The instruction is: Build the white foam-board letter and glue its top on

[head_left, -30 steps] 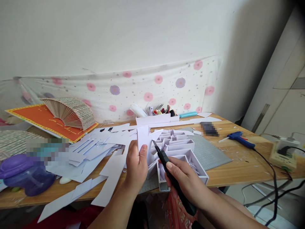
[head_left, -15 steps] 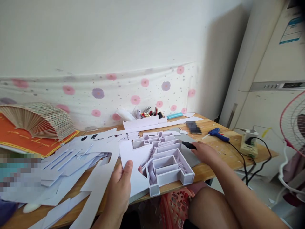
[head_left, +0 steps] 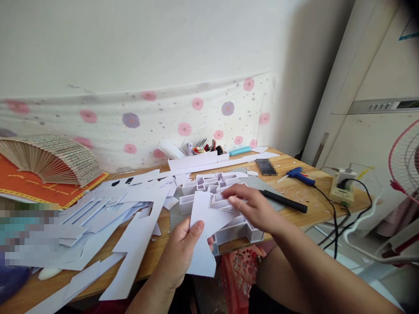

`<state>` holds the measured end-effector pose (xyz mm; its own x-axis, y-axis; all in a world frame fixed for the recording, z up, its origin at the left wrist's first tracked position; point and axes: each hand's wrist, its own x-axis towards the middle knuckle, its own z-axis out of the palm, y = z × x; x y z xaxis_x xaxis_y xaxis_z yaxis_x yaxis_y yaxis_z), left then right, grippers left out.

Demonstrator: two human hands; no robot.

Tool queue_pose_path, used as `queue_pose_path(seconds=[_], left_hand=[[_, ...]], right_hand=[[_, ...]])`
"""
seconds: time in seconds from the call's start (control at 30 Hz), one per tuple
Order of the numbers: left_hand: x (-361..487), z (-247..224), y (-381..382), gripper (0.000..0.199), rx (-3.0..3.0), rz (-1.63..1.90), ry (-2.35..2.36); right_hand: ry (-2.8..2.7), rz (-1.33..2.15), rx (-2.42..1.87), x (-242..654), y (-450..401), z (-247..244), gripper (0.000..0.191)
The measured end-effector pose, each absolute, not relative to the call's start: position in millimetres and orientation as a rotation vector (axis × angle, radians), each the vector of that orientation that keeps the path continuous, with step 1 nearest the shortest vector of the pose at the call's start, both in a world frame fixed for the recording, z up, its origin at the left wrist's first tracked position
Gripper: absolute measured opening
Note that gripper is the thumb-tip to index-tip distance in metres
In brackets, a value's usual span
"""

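A white board piece (head_left: 203, 235) with angular cut-outs is gripped by my left hand (head_left: 185, 246), thumb on its face and fingers behind. It is held tilted over the table's front edge, partly in front of a white board model (head_left: 225, 237) divided into several small compartments. My right hand (head_left: 253, 207) reaches over the model beside the board's right arm, holding nothing, its fingers apart and bent. Whether its fingertips touch the board, I cannot tell. A black-handled tool (head_left: 284, 201), its tip hidden, lies right of that hand on the grey mat (head_left: 173, 218).
Cut white sheets (head_left: 131, 253) are piled on the left, near a folding fan (head_left: 55, 159). A blue glue gun (head_left: 299, 175), a phone (head_left: 266, 166) and a power strip (head_left: 340, 192) with black cords lie right. A tool box (head_left: 193, 162) stands at the back.
My right hand has put down the black-handled tool on the mat and moved left over the model. My left hand has lifted and turned the board piece rightward, in front of the model.
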<state>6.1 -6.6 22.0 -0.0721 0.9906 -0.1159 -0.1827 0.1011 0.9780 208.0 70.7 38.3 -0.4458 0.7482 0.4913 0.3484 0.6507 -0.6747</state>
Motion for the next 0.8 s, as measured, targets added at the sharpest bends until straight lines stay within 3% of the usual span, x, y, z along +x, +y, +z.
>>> queue_pose_path(seconds=[0.23,0.47,0.57,0.7,0.8], left_hand=[[-1.6,19.4,-11.3,0.037,0.916,1.125,1.060],[17.0,-9.1,-24.0,0.042,0.663,0.982,0.672],[21.7,-10.3,-24.2,0.039,0.537,1.037,0.695],[11.0,4.2,-10.2,0.031,0.346,1.261,0.918],[0.4,9.5,-3.0,0.026,0.388,1.410,0.989]], right_hand=[[-1.960,1.481,-0.721,179.8,52.3,38.2,0.044],[-1.830,1.830,-0.482,175.5,50.6,25.2,0.048],[-1.894,1.736,-0.455,169.8,46.0,22.8,0.048],[-1.917,1.306,-0.523,171.7,47.4,23.9,0.044],[-1.886,0.923,-0.826,191.3,63.7,24.3,0.040]])
